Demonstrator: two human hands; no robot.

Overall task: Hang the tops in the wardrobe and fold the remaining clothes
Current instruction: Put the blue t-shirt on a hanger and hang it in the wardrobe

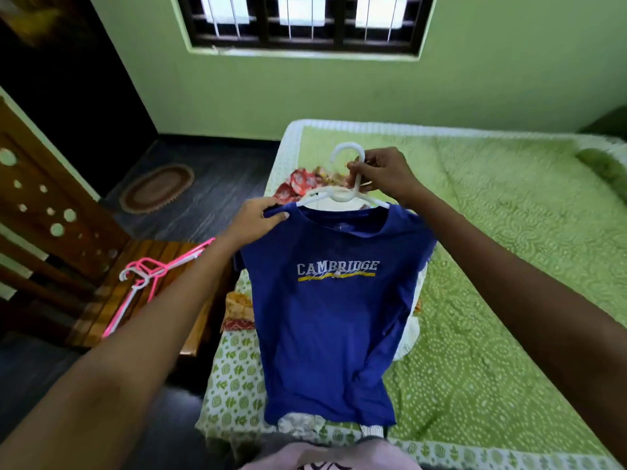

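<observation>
The right hand (pixel 380 173) is gripping the white hanger (pixel 342 195) by its neck while the left hand (pixel 256 220) is pinching the blue top (pixel 330 317) at its shoulder, over the bed (pixel 509 266). It is being seated on the hanger, not yet hung (other clothes (pixel 307 183) are waiting).

A blue T-shirt (pixel 332 320) printed CAMBRIDGE hangs on a white hanger (pixel 342 195), held up over a bed (pixel 492 266) with a green patterned cover. The right hand (pixel 383 174) pinches the hanger's neck just below the hook; the left hand (pixel 254 222) grips the shirt's shoulder at the hanger's end. Behind the shirt, on the bed, lie red and orange patterned clothes (pixel 298 184) and some white cloth (pixel 410 334). To the left a wooden chair (pixel 142 266) carries pink hangers (pixel 149 269). An oval mat (pixel 156 188) lies on the dark floor (pixel 217 184), under a barred window (pixel 305 22) in a green wall
</observation>
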